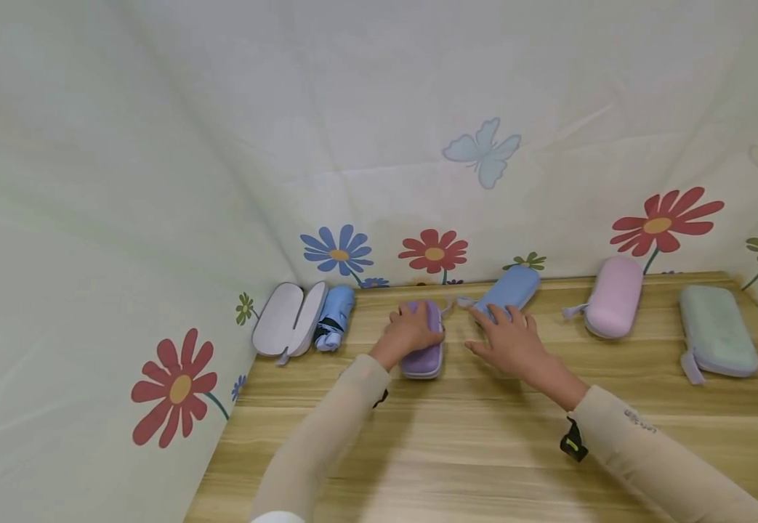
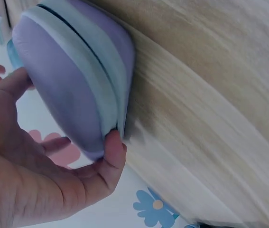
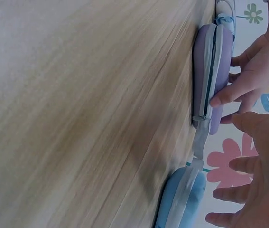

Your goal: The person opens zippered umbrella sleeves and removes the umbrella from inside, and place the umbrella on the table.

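Note:
A purple zip-up hard case (image 1: 422, 363) lies on the wooden table, its zip seam running along the side. My left hand (image 1: 406, 335) grips it from above, thumb on the near side and fingers bent over the far edge. In the left wrist view the case (image 2: 63, 71) looks closed along most of its pale zip band. To the right, my right hand (image 1: 514, 343) hovers with spread fingers and holds nothing. Closest to that hand is a blue zip case (image 1: 514, 285); whether the fingertips touch it I cannot tell. The purple case's zip strap (image 3: 200, 137) dangles toward the blue case.
At the far left an opened pale lilac case (image 1: 278, 319) lies beside a blue folded umbrella (image 1: 336, 314). Farther right are a pink case (image 1: 616, 296) and a grey-green case (image 1: 719, 330). A flower-printed sheet (image 1: 379, 181) walls the table's back and sides.

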`<state>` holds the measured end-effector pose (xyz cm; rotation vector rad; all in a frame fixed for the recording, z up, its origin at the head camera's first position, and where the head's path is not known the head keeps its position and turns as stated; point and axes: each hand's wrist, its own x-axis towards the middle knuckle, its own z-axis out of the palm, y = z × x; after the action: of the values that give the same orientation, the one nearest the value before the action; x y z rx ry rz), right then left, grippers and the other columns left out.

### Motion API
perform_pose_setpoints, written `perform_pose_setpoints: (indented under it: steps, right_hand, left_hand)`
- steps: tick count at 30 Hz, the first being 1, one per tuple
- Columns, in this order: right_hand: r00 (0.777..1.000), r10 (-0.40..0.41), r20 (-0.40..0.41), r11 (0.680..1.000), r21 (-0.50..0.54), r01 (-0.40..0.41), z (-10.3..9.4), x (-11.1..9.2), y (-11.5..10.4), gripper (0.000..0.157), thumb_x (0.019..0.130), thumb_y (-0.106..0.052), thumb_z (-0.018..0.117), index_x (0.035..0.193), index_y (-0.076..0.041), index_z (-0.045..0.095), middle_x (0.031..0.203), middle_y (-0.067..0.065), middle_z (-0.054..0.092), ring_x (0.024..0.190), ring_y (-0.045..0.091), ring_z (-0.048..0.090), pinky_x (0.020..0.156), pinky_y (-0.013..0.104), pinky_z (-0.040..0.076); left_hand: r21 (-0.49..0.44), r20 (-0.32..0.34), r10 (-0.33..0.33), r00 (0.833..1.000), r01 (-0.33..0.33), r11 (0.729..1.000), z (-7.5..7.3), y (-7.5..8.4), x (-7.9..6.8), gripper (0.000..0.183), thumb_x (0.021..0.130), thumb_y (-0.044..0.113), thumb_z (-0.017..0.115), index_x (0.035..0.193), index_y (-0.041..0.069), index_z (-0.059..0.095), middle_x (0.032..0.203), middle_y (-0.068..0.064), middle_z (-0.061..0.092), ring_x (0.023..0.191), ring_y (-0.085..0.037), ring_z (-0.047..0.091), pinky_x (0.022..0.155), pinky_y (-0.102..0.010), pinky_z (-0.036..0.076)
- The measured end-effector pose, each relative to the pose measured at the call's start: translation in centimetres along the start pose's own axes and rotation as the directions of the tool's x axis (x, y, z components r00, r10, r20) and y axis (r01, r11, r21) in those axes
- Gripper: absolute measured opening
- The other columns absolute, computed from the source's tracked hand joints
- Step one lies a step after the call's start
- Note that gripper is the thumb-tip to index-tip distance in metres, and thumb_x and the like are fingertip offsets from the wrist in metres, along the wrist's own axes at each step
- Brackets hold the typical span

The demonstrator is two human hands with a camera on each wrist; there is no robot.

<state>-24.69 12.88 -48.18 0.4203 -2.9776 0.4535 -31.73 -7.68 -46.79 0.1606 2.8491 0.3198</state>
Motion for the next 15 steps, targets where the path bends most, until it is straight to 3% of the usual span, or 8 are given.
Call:
perform_pose_setpoints:
  steps: [6,15]
  right_hand:
    - [1.0,-0.007,-0.008,1.0,-0.002,0.007,-0.03,-0.09,-0.06,0.068,0.099,-0.051,0.06,0.155,-0.014,0.044,0.15,0.024,0.045,0.137,0.053,0.037,0.101,0.075,0.031]
    - [1.0,0.003,-0.004,1.0,-0.001,-0.003,-0.14,-0.09,-0.19,0.069,0.098,-0.052,0.061,0.154,-0.014,0.046,0.151,0.024,0.045,0.138,0.053,0.036,0.102,0.076,0.03]
  left_hand:
    - [0.037,0.042,0.034,0.999,-0.036,0.999,-0.21,-0.1,0.36,0.081,0.092,0.051,0.07,0.158,0.024,0.031,0.152,-0.023,0.034,0.129,-0.043,0.04,0.097,-0.057,0.044]
    - [0.064,0.046,0.092,0.995,-0.095,0.993,-0.5,-0.37,0.18,0.083,0.091,0.046,0.074,0.158,0.027,0.03,0.148,-0.021,0.04,0.125,-0.04,0.043,0.094,-0.055,0.045]
